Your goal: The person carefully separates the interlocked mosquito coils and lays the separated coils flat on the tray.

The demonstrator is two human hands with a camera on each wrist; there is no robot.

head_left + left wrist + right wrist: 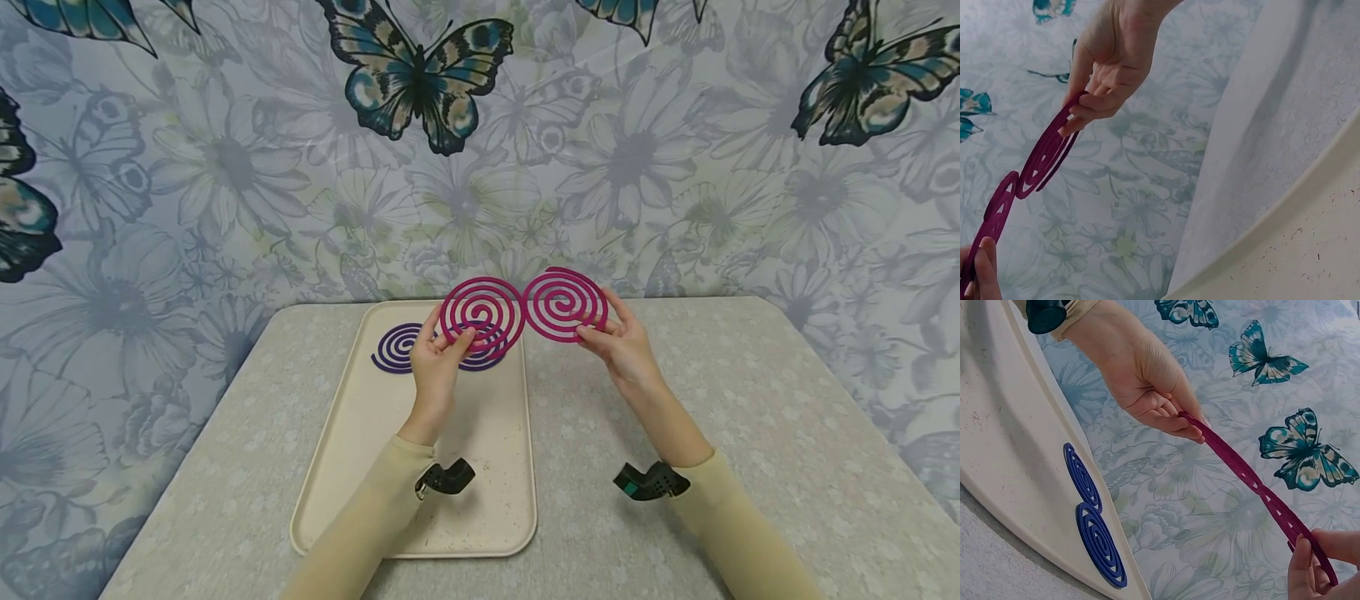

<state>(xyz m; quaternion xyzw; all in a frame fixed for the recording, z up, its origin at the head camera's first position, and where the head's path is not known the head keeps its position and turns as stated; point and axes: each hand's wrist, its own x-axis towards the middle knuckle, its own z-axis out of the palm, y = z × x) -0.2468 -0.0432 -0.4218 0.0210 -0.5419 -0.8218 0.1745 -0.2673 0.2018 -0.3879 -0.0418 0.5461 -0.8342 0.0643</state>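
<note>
Two magenta mosquito coils are held up side by side in the head view, their edges meeting in the middle. My left hand (435, 375) pinches the left coil (482, 313) at its lower left rim, thumb in front. By its right rim, the right coil (561, 303) is gripped between the thumb and fingers of my right hand (628, 354). Both wrist views show the pair almost edge-on, a hand at each end. Below and behind the left hand, two dark purple-blue coils (1102, 547) lie joined on a cream tray (495, 442), partly covered by hand and coil in the head view.
The tray rests on the left half of a table (675, 533) with a pale patterned cover. Small dark crumbs (1317, 256) dot the tray. Behind the table hangs a backdrop (630, 167) with butterflies and flowers. A dark camera band (652, 482) sits on each wrist.
</note>
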